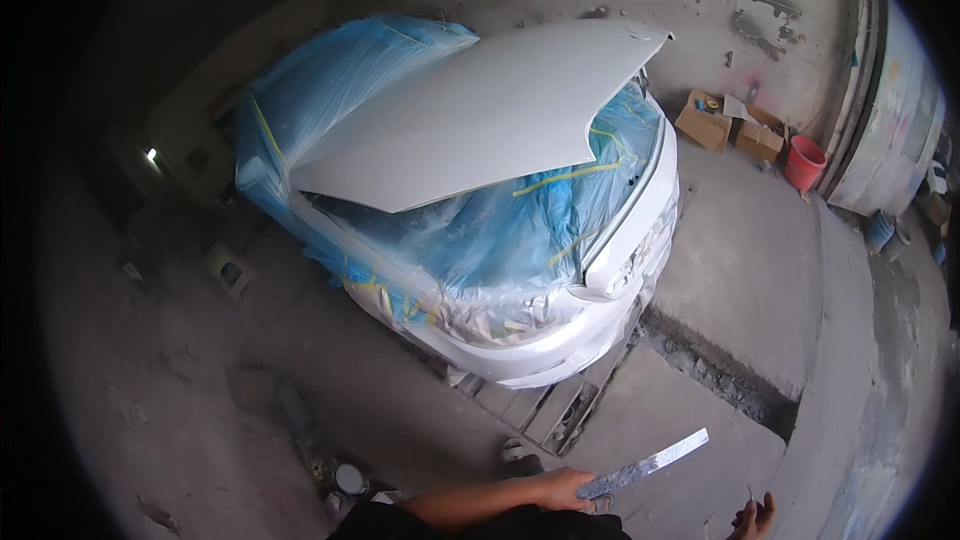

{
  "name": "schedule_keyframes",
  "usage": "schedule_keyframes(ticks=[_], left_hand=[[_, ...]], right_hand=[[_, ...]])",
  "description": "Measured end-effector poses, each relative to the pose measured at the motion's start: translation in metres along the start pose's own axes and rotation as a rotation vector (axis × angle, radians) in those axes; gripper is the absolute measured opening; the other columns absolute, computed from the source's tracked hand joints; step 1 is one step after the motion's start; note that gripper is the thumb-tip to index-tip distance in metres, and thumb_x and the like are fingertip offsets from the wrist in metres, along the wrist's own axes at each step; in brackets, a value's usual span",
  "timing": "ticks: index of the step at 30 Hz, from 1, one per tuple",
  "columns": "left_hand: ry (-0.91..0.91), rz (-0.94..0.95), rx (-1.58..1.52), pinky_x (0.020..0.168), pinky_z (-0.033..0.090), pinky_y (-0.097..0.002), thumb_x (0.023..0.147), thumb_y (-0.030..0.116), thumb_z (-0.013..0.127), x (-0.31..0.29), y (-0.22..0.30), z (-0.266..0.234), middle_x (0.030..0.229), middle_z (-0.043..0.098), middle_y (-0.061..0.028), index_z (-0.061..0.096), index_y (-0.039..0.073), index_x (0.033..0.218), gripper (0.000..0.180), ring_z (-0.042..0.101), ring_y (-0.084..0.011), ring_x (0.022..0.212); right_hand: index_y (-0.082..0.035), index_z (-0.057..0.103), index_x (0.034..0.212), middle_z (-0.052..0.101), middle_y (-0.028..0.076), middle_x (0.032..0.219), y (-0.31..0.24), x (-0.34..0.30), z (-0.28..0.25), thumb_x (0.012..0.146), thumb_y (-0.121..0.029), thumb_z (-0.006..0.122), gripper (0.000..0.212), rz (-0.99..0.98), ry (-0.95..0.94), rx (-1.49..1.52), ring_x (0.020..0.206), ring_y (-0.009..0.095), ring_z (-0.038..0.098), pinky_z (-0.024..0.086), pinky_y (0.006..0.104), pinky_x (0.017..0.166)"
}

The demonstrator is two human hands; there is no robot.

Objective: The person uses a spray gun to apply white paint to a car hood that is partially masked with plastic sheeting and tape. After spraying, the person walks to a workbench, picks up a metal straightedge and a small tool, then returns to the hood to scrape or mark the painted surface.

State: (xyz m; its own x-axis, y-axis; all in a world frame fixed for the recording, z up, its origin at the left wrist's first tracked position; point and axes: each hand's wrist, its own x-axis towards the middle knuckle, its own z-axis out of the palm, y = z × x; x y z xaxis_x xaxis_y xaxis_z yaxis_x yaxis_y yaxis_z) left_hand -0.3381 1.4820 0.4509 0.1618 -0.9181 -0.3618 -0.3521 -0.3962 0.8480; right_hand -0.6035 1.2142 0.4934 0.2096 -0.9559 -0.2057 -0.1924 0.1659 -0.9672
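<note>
My left hand [562, 489], its forearm reaching in from the lower left, is closed round one end of a long flat strip [648, 466]. The strip is mottled grey near my fingers and shiny silver toward its far end, which points up to the right. At the lower edge, my right hand [755, 520] is partly cut off, its fingers curled; a thin sliver pokes up from them, too small to name. Beyond my hands stands a white car [540, 355] with its hood [490, 110] raised. Blue plastic sheeting [500, 235] and yellow tape cover the engine bay and windshield.
A floor grate [555, 415] lies under the car's front, and a rubble-filled trench [725, 375] runs to its right. Cardboard boxes [704, 125] and a red bucket [804, 162] stand by the back wall. A pale stool [230, 270] and a round can [350, 479] are at left.
</note>
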Motion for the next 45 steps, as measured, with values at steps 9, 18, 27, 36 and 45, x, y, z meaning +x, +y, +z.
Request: schedule_keyframes(ticks=[9, 18, 27, 36, 45], left_hand=[[0.105, -0.071, -0.036, 0.078, 0.045, -0.0428, 0.081, 0.029, 0.065, 0.025, 0.012, 0.03, 0.097, 0.061, -0.0241, 0.054, 0.001, 0.108, 0.04, 0.059, -0.0391, 0.093], [0.082, 0.034, -0.063, 0.077, 0.047, -0.0421, 0.079, 0.031, 0.066, 0.084, 0.002, 0.009, 0.092, 0.063, -0.022, 0.055, 0.0, 0.1, 0.039, 0.061, -0.037, 0.09], [0.132, -0.012, 0.084, 0.077, 0.048, -0.0426, 0.079, 0.032, 0.065, 0.119, 0.008, 0.006, 0.092, 0.063, -0.0241, 0.056, 0.001, 0.102, 0.04, 0.062, -0.0391, 0.086], [0.249, -0.327, -0.329, 0.063, 0.047, -0.0396, 0.081, 0.031, 0.068, 0.146, 0.046, 0.072, 0.077, 0.062, -0.0203, 0.053, 0.001, 0.092, 0.035, 0.062, -0.036, 0.073], [0.282, -0.557, -0.567, 0.061, 0.047, -0.0382, 0.081, 0.029, 0.068, 0.188, -0.029, 0.186, 0.074, 0.063, -0.0186, 0.055, 0.001, 0.096, 0.034, 0.063, -0.0333, 0.069]], right_hand=[[0.0, 0.045, 0.126, 0.049, 0.001, 0.083, 0.008, 0.072, 0.014, 0.084, -0.005, 0.057, 0.043, -0.13, -0.072, 0.093, 0.063, 0.007, 0.045, 0.038, 0.0205, 0.054], [0.0, 0.046, 0.124, 0.052, 0.004, 0.085, -0.009, 0.101, 0.013, 0.083, -0.004, 0.056, 0.042, -0.166, 0.016, 0.037, 0.065, 0.009, 0.048, 0.04, 0.0222, 0.054], [-0.001, 0.046, 0.124, 0.053, 0.003, 0.088, -0.02, 0.143, -0.002, 0.084, -0.004, 0.057, 0.042, -0.145, -0.007, -0.004, 0.067, 0.008, 0.049, 0.04, 0.0214, 0.055], [0.0, 0.044, 0.126, 0.054, 0.004, 0.091, 0.044, 0.267, -0.005, 0.085, -0.005, 0.059, 0.044, -0.047, -0.2, -0.197, 0.068, 0.008, 0.049, 0.04, 0.021, 0.056], [-0.003, 0.047, 0.127, 0.052, 0.001, 0.093, 0.139, 0.364, 0.019, 0.089, -0.009, 0.054, 0.039, -0.077, -0.265, -0.395, 0.071, 0.007, 0.046, 0.038, 0.0213, 0.06]])
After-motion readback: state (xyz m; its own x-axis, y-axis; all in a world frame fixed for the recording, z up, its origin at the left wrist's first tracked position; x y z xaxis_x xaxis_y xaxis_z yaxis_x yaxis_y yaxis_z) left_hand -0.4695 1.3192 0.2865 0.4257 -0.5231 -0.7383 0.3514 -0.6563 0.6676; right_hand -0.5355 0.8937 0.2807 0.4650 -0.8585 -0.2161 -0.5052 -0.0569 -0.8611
